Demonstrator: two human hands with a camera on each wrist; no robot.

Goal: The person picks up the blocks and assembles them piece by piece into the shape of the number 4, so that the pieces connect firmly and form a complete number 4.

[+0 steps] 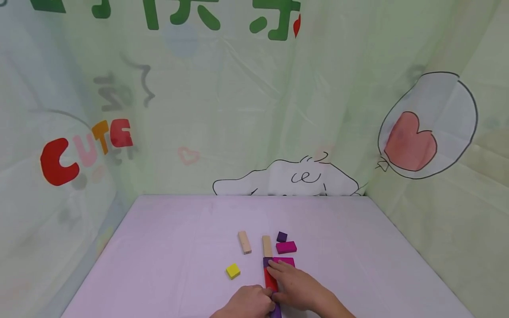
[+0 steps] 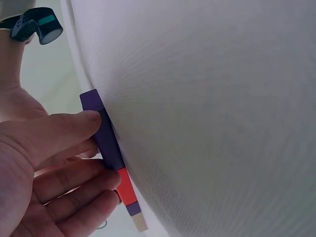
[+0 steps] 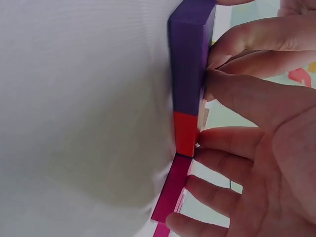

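A long purple block (image 2: 111,140), a red block (image 1: 271,280), a small purple block (image 1: 267,262) and a plain wooden block (image 1: 267,246) lie end to end in a row. My left hand (image 1: 249,302) pinches the long purple block near the front, thumb against its left side. From the right, my right hand (image 1: 300,287) reaches along the row with fingers extended. Its fingertips (image 3: 200,138) rest at the red block and the magenta block (image 3: 173,190) beside it. In the head view that magenta block juts rightward from the small purple one, partly hidden by the fingers.
Another magenta block (image 1: 286,247) and a dark purple cube (image 1: 282,237) lie right of the row's far end. To the left are a second plain wooden block (image 1: 244,242) and a yellow cube (image 1: 233,271). Printed curtains (image 1: 254,110) surround the white-covered table (image 1: 175,247).
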